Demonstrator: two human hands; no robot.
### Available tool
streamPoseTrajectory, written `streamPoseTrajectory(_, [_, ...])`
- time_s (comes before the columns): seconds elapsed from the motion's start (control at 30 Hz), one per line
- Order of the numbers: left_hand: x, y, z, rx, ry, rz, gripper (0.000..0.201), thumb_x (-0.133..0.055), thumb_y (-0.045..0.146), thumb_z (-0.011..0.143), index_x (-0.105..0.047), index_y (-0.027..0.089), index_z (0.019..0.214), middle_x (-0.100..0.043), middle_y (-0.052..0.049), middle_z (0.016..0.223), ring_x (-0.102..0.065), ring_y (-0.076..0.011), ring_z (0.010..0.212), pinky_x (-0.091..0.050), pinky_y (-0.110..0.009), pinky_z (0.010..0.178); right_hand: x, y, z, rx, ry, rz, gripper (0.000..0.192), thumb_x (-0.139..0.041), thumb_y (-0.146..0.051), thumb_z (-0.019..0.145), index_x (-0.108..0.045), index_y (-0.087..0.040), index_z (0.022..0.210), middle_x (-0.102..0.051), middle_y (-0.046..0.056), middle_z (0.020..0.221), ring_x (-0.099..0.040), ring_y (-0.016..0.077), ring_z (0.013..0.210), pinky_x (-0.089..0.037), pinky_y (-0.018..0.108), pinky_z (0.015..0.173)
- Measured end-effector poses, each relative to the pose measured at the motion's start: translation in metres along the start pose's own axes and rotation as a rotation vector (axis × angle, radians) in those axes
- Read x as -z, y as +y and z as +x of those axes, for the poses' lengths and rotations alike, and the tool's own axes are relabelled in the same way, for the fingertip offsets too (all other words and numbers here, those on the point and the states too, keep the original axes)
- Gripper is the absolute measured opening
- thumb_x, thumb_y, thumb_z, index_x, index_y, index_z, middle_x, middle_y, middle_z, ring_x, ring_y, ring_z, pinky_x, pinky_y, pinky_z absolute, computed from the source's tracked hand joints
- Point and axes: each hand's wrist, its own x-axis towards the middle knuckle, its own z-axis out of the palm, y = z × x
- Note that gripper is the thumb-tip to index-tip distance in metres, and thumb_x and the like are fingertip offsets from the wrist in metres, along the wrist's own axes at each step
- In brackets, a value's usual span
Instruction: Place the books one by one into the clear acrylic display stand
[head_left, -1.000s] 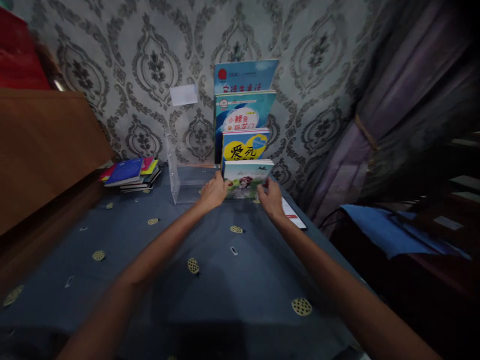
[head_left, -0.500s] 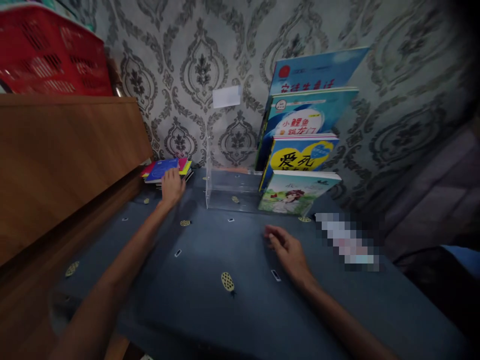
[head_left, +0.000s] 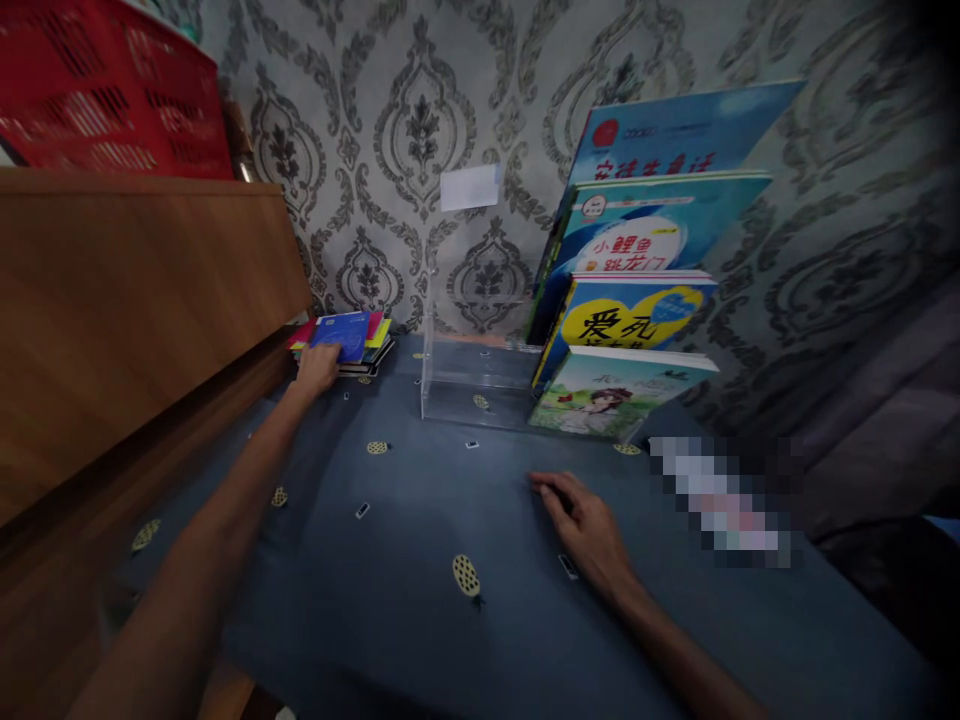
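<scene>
My left hand [head_left: 319, 370] is at the near left edge of a blue book [head_left: 346, 334], its fingers closed on that edge and partly hidden. This book lies on top of a small stack with pink and yellow covers, beside the wooden cabinet. Over the cloth, my right hand [head_left: 589, 525] is loosely curved and open, with nothing in it. Ahead of it stands a clear acrylic rack [head_left: 480, 385]. Its right side holds several upright books, with a green-covered picture book [head_left: 619, 395] at the front and a yellow and blue book [head_left: 637, 315] behind.
A wooden cabinet [head_left: 142, 300] borders the left side, with a red plastic basket [head_left: 112, 90] on it. Patterned cloth [head_left: 405, 540] covers the table. A white label [head_left: 470, 188] tops the rack's left part. A pixelated patch covers something on the right.
My left hand has shifted left along the stack to the blue book's near left edge. The blue book has turned and slid slightly right on the pile. My right hand has barely moved.
</scene>
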Motion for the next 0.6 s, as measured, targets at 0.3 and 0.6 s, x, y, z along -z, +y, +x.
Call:
streamPoseTrajectory(0.3, [0.011,0.017,-0.043,-0.138,-0.064,0.07,0.04,-0.035,0.011,0.093,-0.067,0.011,0.116,-0.069,-0.023,0.116,-0.065,-0.0344,0.111,-0.045,-0.044,0.095,0.003,-0.004,0.001,0.024,-0.02,-0.022,0.034,-0.046,-0.043,0.087,-0.074,-0.024,0.091,-0.071,0.008,0.087,-0.067,0.025,0.074,-0.053,0.036,0.065])
streamPoseTrajectory(0.6, [0.001,0.05,-0.144,-0.265,-0.217,-0.02,0.035,-0.036,0.017,0.097,-0.071,0.02,0.103,-0.072,-0.013,0.108,-0.069,-0.0268,0.097,-0.051,-0.036,0.081,0.002,-0.003,-0.002,0.027,-0.05,-0.031,0.032,-0.046,-0.039,0.088,-0.074,-0.025,0.094,-0.073,0.008,0.093,-0.068,0.0252,0.082,-0.054,0.036,0.071])
